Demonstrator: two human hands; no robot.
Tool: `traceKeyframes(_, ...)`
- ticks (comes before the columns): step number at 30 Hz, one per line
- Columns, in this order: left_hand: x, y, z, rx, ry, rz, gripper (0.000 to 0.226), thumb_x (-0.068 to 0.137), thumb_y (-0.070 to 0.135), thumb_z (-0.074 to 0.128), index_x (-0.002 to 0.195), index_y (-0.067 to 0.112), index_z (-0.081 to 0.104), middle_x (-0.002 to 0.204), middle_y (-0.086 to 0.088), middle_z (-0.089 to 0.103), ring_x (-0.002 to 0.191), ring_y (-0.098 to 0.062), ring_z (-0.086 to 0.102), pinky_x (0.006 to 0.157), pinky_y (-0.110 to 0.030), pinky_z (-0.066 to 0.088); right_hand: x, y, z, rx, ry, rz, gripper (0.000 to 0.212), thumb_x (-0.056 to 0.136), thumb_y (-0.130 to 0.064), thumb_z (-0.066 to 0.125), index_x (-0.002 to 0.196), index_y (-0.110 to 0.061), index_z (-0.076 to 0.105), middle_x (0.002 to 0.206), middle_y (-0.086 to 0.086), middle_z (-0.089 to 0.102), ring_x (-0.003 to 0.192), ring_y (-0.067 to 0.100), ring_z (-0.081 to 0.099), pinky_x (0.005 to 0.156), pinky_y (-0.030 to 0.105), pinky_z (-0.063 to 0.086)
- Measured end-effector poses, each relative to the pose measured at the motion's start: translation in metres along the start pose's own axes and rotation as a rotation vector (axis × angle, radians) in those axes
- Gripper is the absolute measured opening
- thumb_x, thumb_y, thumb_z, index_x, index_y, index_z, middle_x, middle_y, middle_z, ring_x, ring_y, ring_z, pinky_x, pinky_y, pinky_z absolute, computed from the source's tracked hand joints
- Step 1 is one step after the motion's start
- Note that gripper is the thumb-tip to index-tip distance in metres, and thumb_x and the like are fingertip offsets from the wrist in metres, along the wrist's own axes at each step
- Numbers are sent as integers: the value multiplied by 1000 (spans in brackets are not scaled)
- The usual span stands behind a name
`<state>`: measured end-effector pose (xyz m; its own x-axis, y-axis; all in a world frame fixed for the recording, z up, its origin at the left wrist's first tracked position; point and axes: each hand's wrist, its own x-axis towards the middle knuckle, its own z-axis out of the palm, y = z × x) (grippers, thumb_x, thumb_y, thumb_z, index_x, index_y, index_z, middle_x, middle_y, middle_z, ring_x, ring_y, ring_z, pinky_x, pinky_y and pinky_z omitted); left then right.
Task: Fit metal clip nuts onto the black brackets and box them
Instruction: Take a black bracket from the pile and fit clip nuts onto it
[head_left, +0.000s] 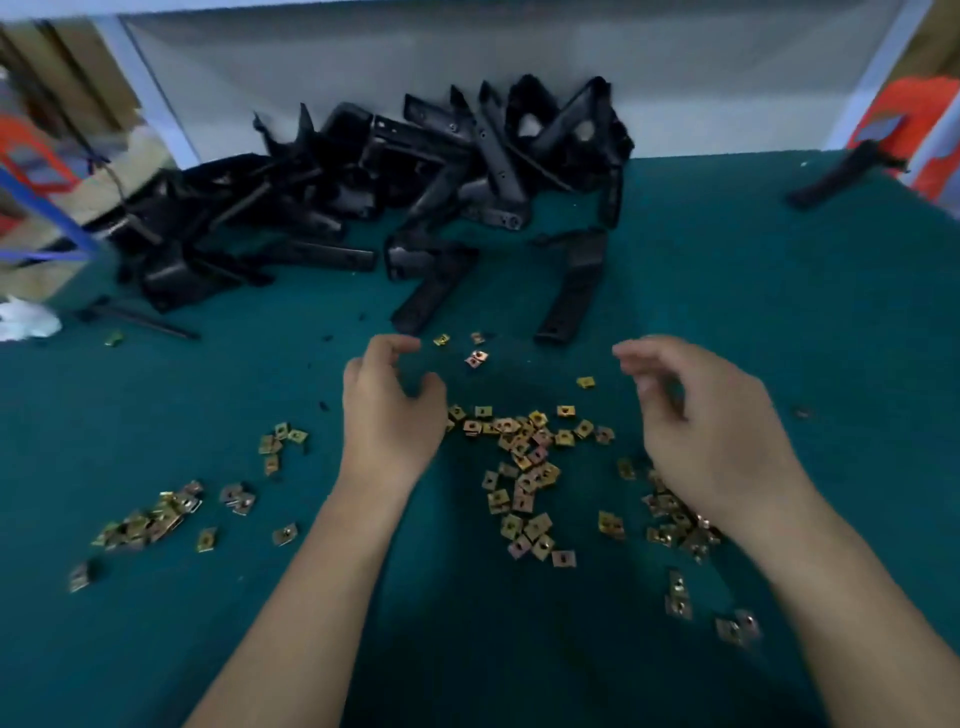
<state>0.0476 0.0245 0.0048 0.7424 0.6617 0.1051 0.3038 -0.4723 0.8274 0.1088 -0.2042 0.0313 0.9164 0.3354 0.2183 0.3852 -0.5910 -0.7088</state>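
Several brass-coloured metal clip nuts (524, 467) lie scattered over the green table top (779, 312), with smaller groups at the left (150, 519) and under my right wrist. A heap of black brackets (363, 182) is piled at the back of the table, and two single brackets (431, 291) (571, 291) lie nearer to me. My left hand (389, 410) hovers over the nuts with loosely curled fingers and holds nothing. My right hand (711, 421) hovers to the right, fingers loosely curled, and is blurred; I see nothing in it.
A grey wall panel (467, 52) closes the back of the table. One black bracket (841, 176) lies alone at the far right. Cardboard and orange and blue items stand beyond the left edge (47, 156). White crumpled material (26, 322) sits at the left edge.
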Motion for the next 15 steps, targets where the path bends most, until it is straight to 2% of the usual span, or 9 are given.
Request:
traceKeyframes(2, 17, -2, 6, 19, 8, 0, 40, 96, 14, 64, 133, 18, 49, 130, -9, 46, 124, -27, 42, 102, -35, 36, 31, -1, 7, -101, -67, -9, 29, 100, -12, 53, 121, -24, 69, 110, -11, 69, 94, -4, 55, 74, -5, 34)
traceKeyframes(5, 41, -1, 14, 92, 51, 24, 53, 99, 19, 62, 145, 14, 39, 145, -14, 41, 131, -31, 34, 102, -28, 22, 58, 4, 16, -237, -225, 44, 23, 99, -16, 59, 110, -30, 74, 106, -11, 72, 82, -4, 55, 64, 0, 34)
traceKeyframes(7, 52, -4, 20, 129, 77, 68, 56, 101, 22, 60, 150, 11, 36, 144, -11, 48, 132, -30, 39, 106, -30, 24, 60, 10, 23, -242, -212, 79, 24, 98, -17, 60, 103, -35, 74, 100, -13, 72, 76, -10, 54, 59, -1, 38)
traceKeyframes(8, 55, -7, 23, 116, 89, 79, 54, 102, 22, 59, 150, 11, 37, 137, -9, 56, 127, -29, 45, 106, -30, 30, 57, 12, 26, -245, -171, 75, 24, 98, -16, 61, 103, -35, 74, 100, -12, 71, 75, -9, 54, 60, -2, 38)
traceKeyframes(9, 58, -9, 25, 88, 100, 79, 50, 102, 22, 59, 148, 13, 41, 127, -6, 62, 118, -26, 52, 102, -26, 38, 55, 13, 29, -259, -136, 55, 24, 97, -16, 61, 105, -35, 74, 102, -11, 70, 74, -5, 55, 62, -4, 37)
traceKeyframes(11, 61, -13, 27, 5, 124, 70, 41, 101, 19, 61, 140, 18, 50, 105, 5, 65, 93, -9, 60, 79, -4, 41, 52, 16, 33, -278, -106, 8, 24, 97, -16, 61, 107, -34, 74, 102, -10, 68, 79, -1, 54, 67, -7, 34)
traceKeyframes(13, 62, -15, 26, -62, 159, 63, 32, 100, 18, 61, 132, 20, 57, 95, 16, 62, 77, 3, 59, 64, 0, 39, 53, 19, 34, -251, -92, -5, 23, 96, -17, 62, 106, -34, 74, 99, -12, 67, 78, -4, 54, 70, -10, 30)
traceKeyframes(15, 61, -16, 25, -114, 203, 82, 25, 101, 16, 58, 125, 20, 64, 93, 21, 62, 76, 12, 59, 63, -2, 41, 53, 21, 34, -237, -86, 11, 23, 96, -18, 61, 106, -35, 74, 97, -14, 67, 81, -3, 55, 70, -12, 28)
